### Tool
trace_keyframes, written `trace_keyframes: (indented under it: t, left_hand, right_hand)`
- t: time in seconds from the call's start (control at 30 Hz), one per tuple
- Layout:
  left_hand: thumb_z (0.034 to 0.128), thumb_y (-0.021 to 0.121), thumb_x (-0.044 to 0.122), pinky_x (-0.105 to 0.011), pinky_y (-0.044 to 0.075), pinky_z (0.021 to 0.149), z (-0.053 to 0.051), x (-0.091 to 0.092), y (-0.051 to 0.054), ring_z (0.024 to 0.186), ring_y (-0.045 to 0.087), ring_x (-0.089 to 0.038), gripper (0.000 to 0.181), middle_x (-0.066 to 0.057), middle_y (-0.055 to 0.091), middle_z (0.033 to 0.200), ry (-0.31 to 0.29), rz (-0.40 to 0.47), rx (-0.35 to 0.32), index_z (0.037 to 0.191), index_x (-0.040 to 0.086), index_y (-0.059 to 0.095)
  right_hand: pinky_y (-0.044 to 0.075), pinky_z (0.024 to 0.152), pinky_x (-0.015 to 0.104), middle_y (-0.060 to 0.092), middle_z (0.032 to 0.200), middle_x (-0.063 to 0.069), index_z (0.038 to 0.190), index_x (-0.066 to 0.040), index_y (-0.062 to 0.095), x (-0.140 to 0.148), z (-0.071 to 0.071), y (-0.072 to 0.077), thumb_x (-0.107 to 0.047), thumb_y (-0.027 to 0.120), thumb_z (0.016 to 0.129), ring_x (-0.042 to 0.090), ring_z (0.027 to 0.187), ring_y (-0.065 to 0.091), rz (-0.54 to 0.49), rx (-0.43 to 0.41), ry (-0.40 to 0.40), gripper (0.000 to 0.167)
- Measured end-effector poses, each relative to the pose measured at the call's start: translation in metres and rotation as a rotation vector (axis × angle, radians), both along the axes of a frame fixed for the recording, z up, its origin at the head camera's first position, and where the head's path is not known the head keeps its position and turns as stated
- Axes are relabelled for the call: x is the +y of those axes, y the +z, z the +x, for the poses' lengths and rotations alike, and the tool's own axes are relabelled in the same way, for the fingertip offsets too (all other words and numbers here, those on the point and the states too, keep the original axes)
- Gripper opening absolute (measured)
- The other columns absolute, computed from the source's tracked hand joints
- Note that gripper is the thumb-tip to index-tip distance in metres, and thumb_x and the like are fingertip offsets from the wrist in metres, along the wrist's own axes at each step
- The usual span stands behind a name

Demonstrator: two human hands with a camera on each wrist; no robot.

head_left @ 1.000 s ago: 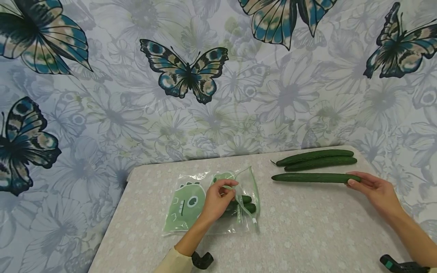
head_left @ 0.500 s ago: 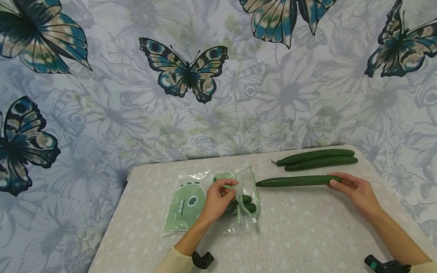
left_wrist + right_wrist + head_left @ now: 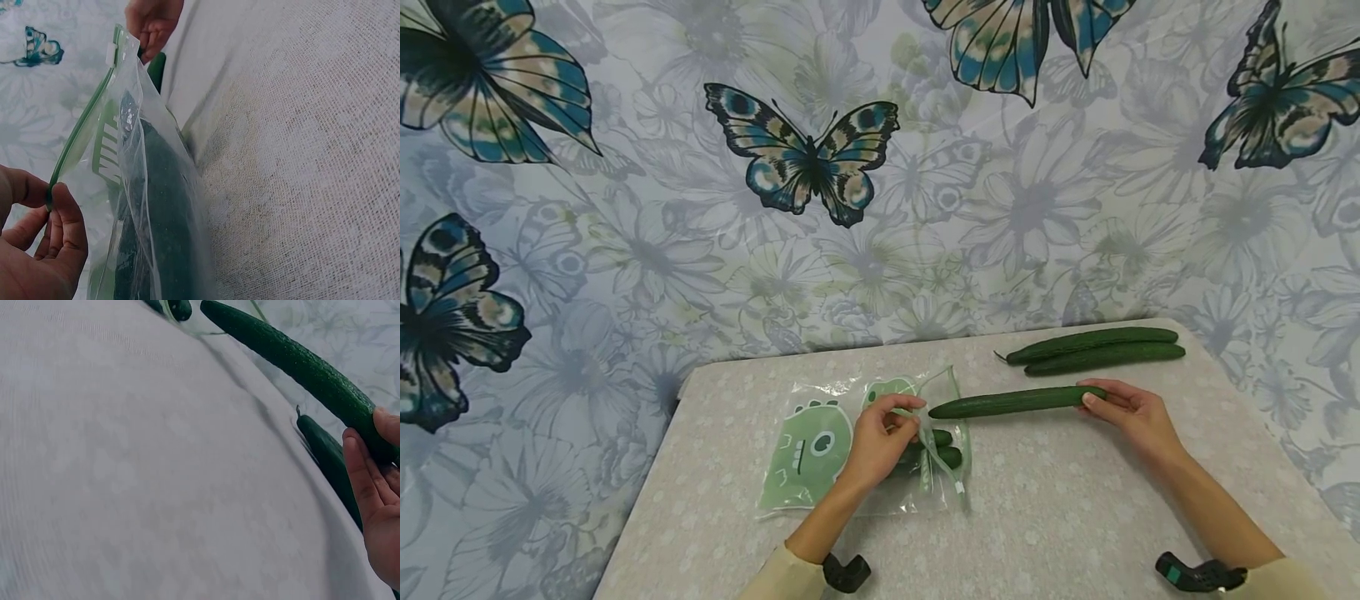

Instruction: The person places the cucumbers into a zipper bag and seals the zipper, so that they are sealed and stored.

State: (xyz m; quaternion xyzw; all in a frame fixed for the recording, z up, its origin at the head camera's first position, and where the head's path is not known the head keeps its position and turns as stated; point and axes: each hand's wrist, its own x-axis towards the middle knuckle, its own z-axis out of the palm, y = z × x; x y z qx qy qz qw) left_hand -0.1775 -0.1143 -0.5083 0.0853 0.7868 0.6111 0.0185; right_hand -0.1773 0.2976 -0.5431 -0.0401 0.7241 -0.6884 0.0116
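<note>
My left hand (image 3: 880, 442) pinches the green-edged rim of a clear zip bag (image 3: 81, 122) between thumb and fingers, lifting its mouth. The zip bag carries a green cartoon monster print (image 3: 808, 458), and its white slider sits at the end of the green strip. Inside lie two cucumbers (image 3: 951, 457), their ends at the bag's mouth on the right. A long cucumber (image 3: 1015, 402) is gripped at its right end by my right hand (image 3: 1138, 417). Its far tip is at the bag's mouth, near my left fingers; whether it is within the mouth I cannot tell.
Two more cucumbers (image 3: 1105, 348) lie side by side at the back right of the cloth-covered table (image 3: 1060, 517). Behind the table's back edge hangs a butterfly-patterned backdrop (image 3: 985, 208). Each wrist bears a black device (image 3: 1198, 575).
My right hand has moved left with the cucumber, bringing its tip from well right of the zip bag to the bag's mouth. My left hand has stayed in place on the rim.
</note>
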Motion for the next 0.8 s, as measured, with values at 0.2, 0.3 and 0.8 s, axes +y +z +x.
trace_keyframes:
  t: [0.2,0.3,0.8]
  left_hand:
    - [0.0974,0.069,0.000,-0.034,0.067,0.077,0.000,-0.001,-0.001,0.078,0.071,-0.007,0.026,-0.013,0.070,0.126,-0.003,0.003,0.001,0.119,0.012,0.078]
    - [0.0979,0.069,-0.001,-0.036,0.067,0.078,0.000,-0.001,-0.001,0.078,0.070,-0.007,0.027,-0.013,0.071,0.125,-0.002,0.006,-0.001,0.120,0.012,0.078]
    - [0.0981,0.070,0.000,-0.023,0.064,0.076,0.000,0.002,0.004,0.078,0.070,-0.005,0.026,-0.015,0.070,0.129,-0.014,0.051,-0.002,0.121,0.008,0.077]
  right_hand:
    - [0.066,0.090,0.025,0.081,0.108,-0.014,0.141,0.005,0.066,-0.026,-0.004,0.004,-0.016,0.073,0.103,0.013,0.099,0.082,-0.031,-0.030,-0.016,0.043]
    - [0.066,0.091,0.029,0.081,0.108,-0.012,0.140,0.007,0.065,-0.035,-0.005,0.005,-0.015,0.074,0.103,0.016,0.099,0.082,-0.046,-0.027,-0.015,0.044]
    - [0.066,0.088,0.026,0.082,0.106,-0.013,0.139,0.006,0.067,-0.040,0.001,0.001,-0.015,0.075,0.102,0.014,0.097,0.082,-0.042,-0.034,-0.041,0.043]
